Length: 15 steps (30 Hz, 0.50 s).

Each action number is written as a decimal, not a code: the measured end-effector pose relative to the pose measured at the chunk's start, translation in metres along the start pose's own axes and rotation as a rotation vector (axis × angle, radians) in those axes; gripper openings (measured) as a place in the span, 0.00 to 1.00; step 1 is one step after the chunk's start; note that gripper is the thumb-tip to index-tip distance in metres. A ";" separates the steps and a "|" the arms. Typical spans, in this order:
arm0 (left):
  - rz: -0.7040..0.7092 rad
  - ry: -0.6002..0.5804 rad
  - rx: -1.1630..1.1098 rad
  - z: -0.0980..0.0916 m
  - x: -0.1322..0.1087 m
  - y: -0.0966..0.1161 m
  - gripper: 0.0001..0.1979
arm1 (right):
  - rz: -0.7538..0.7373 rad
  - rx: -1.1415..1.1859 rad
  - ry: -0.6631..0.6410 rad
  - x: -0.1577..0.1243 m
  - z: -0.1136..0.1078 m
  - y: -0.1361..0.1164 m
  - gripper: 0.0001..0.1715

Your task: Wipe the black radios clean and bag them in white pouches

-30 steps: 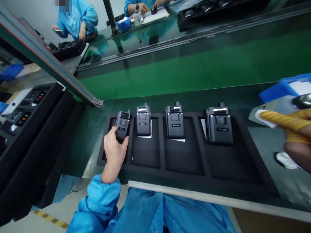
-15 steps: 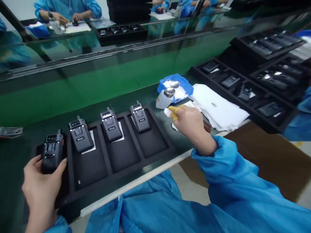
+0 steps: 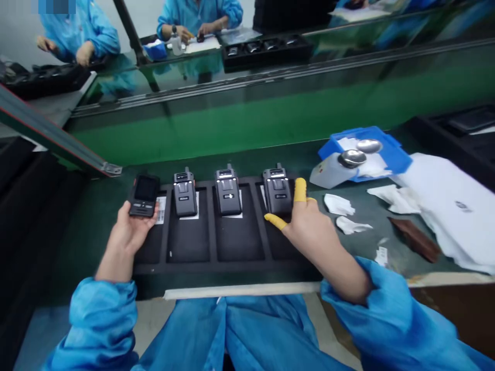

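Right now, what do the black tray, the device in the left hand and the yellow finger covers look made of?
Tray: probably foam, matte; thick, dull walls.
Device: likely hard plastic, dark, crisp edges; screen smooth, glass or plastic, can't tell.
Finger covers: perhaps latex, matte, clinging closely.

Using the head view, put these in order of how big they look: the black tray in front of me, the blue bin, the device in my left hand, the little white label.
1. Black tray
2. Blue bin
3. Held device
4. White label
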<state>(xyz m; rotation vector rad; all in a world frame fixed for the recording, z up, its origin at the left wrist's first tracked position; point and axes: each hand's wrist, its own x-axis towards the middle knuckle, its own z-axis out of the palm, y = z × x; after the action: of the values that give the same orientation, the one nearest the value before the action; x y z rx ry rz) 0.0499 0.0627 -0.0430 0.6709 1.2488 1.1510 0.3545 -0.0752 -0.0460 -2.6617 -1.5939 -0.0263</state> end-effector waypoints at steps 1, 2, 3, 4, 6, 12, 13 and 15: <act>-0.019 -0.014 -0.031 -0.001 0.001 -0.001 0.17 | 0.021 0.003 -0.014 0.000 0.004 -0.002 0.51; -0.034 -0.021 -0.062 -0.002 0.001 -0.001 0.17 | 0.033 0.009 -0.018 0.001 0.007 -0.003 0.51; -0.048 -0.024 -0.085 -0.003 0.000 -0.002 0.17 | 0.040 0.019 -0.015 0.001 0.010 -0.002 0.49; -0.058 -0.019 -0.100 -0.005 0.000 -0.002 0.16 | 0.046 0.040 -0.008 0.001 0.011 -0.001 0.48; -0.056 0.016 -0.093 -0.007 -0.002 -0.003 0.17 | 0.066 0.131 0.015 0.001 0.011 0.004 0.44; 0.095 0.047 0.031 -0.008 -0.007 -0.012 0.17 | 0.446 1.053 -0.001 0.012 -0.004 0.008 0.37; 0.159 0.048 0.110 -0.008 -0.009 -0.014 0.20 | 0.508 1.277 -0.030 0.015 -0.006 0.007 0.33; 0.294 0.100 0.331 -0.008 -0.011 -0.017 0.35 | 0.563 1.664 -0.130 0.022 -0.007 0.003 0.23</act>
<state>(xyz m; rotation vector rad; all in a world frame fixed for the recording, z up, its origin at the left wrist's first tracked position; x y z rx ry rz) 0.0481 0.0450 -0.0565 1.0831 1.4772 1.2389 0.3675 -0.0572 -0.0383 -1.5208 -0.2837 0.9750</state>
